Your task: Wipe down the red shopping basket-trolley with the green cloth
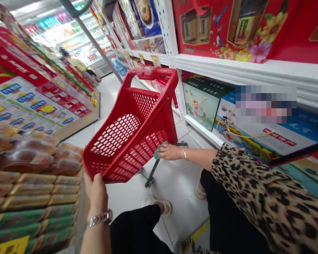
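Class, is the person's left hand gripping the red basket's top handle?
No; the left hand holds the lower rim of the red plastic mesh basket.

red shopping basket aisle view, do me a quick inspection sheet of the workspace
surface: white tile floor, with a yellow strip near the feet.
job's things: red plastic shopping basket on a wheeled metal frame, tipped up; teal cloth against its side.
clutter: stacked wrapped food packs beside the basket.
grippers: left hand grips the basket's lower rim; right hand lies on the cloth.
cables: nothing seen.
surroundings: white shelving holding gift boxes; a lit display case down the aisle.
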The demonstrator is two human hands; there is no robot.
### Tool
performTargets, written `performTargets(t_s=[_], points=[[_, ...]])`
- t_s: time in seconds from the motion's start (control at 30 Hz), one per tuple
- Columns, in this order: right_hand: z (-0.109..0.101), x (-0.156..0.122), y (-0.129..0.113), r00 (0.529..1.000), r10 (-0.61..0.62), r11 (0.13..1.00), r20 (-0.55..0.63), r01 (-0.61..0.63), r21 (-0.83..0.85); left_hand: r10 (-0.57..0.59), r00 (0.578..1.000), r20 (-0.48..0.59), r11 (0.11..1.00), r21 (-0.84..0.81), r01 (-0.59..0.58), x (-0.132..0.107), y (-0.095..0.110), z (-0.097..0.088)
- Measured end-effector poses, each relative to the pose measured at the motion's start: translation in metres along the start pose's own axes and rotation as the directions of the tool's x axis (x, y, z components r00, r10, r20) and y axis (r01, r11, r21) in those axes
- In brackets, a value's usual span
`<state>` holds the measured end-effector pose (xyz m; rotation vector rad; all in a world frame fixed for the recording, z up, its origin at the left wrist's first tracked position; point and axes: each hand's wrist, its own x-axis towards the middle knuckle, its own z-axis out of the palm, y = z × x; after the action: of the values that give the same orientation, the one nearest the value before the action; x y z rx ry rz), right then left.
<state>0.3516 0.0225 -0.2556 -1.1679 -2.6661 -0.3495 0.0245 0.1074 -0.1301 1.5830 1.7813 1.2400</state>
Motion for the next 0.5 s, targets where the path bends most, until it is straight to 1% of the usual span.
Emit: performTargets(t_s=[0.07, 0.13, 0.23, 0.33, 0.43, 0.5], points=[[0.003, 0.000, -0.002, 0.999, -0.015, 1.000, 0.041, 0.014, 0.015, -0.020, 1.000, 0.002, 0.999, 0.040, 0.020, 0.005, 0.001, 0.001], [0.006, -0.006, 0.000, 0.998, -0.012, 0.999, 0.058, 0.009, 0.052, -0.024, 1.000, 0.013, 0.999, 0.040, 0.023, 0.013, -0.001, 0.000], [0.010, -0.020, 0.009, 0.994, 0.060, 0.991, 0.092, -0.071, 0.117, -0.013, 1.000, 0.016, 1.000, 0.027, 0.013, 0.025, -0.005, 0.001], [0.012, -0.038, 0.022, 0.982, 0.140, 0.980, 0.127, -0.156, 0.127, -0.003, 1.000, 0.013, 1.000, 0.019, 0.002, 0.031, -0.005, 0.006], [0.003, -0.053, 0.036, 0.965, 0.231, 0.964, 0.127, -0.244, 0.101, -0.005, 1.000, 0.014, 1.000, 0.014, 0.004, 0.034, -0.005, 0.009], [-0.012, -0.059, 0.045, 0.947, 0.304, 0.946, 0.102, -0.313, 0.084, 0.000, 1.000, 0.018, 1.000, 0.003, 0.000, 0.037, -0.006, 0.009]])
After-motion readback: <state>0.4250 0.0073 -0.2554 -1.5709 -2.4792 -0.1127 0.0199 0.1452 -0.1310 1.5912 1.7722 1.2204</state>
